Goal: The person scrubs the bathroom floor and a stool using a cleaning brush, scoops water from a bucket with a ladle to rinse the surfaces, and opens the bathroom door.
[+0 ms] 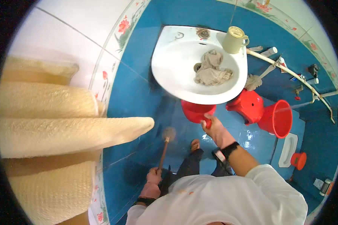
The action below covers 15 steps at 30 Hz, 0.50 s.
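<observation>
My left hand (154, 176) is closed around the brown handle of a long-handled brush (163, 152). The brush's pale round head, partly blurred, is low by the blue tiled wall. My right hand (216, 131) grips the short handle of a red plastic dipper (196, 111), whose far side is hidden under the sink's front edge. What the dipper holds cannot be made out. Above it is a white washbasin (169, 71), with a crumpled greyish cloth (213, 69) lying beside the drain. A pale green mug (234, 40) stands at the basin's right rear corner.
Right of the dipper are a red stool (246, 107) and a red bucket (278, 119) on the blue floor. Farther right are a squat toilet (288, 150) and a small red pot (298, 161). A white pipe (285, 67) runs along the wall. Yellowish towels (64, 137) jut out at left.
</observation>
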Tool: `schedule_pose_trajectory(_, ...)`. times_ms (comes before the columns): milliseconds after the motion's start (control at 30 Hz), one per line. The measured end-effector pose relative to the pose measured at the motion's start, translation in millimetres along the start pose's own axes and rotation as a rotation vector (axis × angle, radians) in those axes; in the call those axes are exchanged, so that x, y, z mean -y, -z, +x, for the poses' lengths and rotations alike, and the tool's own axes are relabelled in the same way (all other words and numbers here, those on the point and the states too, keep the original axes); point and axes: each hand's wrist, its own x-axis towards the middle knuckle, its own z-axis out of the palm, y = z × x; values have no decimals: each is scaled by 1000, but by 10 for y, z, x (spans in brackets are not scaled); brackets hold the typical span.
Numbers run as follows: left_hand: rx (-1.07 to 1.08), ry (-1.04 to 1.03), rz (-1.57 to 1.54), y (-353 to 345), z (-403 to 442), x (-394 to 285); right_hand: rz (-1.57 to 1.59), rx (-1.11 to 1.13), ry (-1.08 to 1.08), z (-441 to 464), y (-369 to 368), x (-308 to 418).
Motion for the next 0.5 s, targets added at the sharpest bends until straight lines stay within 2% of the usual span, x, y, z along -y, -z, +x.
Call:
schedule_pose_trajectory(33,4,74,-63,121,-67,-130,68,-44,-50,106,-184,-35)
schedule_pose_trajectory(100,18,230,-188,434,-298,-512,-49,-12,-92,110,-412,-66)
schedule_pose_trajectory(167,20,194,-212,468,-341,-404,-93,76,-153,98,-425,-94)
schedule_pose_trajectory(267,45,227,-241,503,-385,-409,-54,292,-227,140,-156,-116)
schedule_pose_trajectory(367,103,252,-192,404,-413,-258,-128,186,-163,-197,121,-125)
schedule_pose_trajectory(500,73,265,-307,311,-503,-229,-337,241,-155,-571,853,-75)
